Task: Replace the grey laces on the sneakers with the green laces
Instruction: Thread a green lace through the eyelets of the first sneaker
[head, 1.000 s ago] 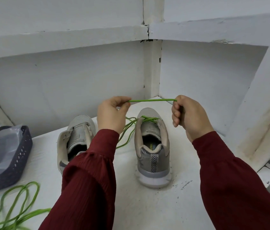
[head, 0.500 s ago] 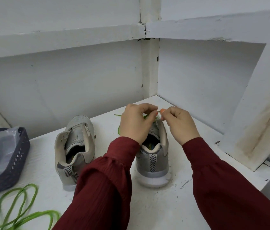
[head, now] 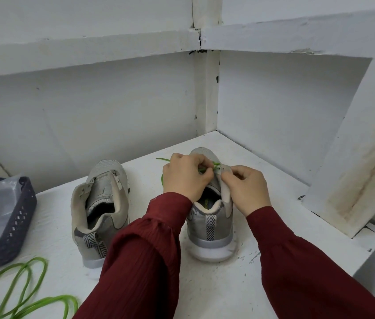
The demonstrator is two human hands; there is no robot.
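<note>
Second ago hands apart, thin green cord lace [head: 162, 179] taut between them above shoe; now both lowered onto right grey mesh sneaker [head: 209, 229], nearly touching. Sneaker: knit upper, beige padded collar, herringbone heel tab, white foam sole. Left hand [head: 185, 177] pinches lace at fingertips over tongue; right hand [head: 247, 187], fingers curled, pinches beige eyelet flap. Left grey mesh sneaker [head: 100, 203] unlaced, beside left sleeve. Loose coiled green lace [head: 20, 291] on white painted shelf [head: 216, 291], near dark perforated plastic basket [head: 18, 226].
</note>
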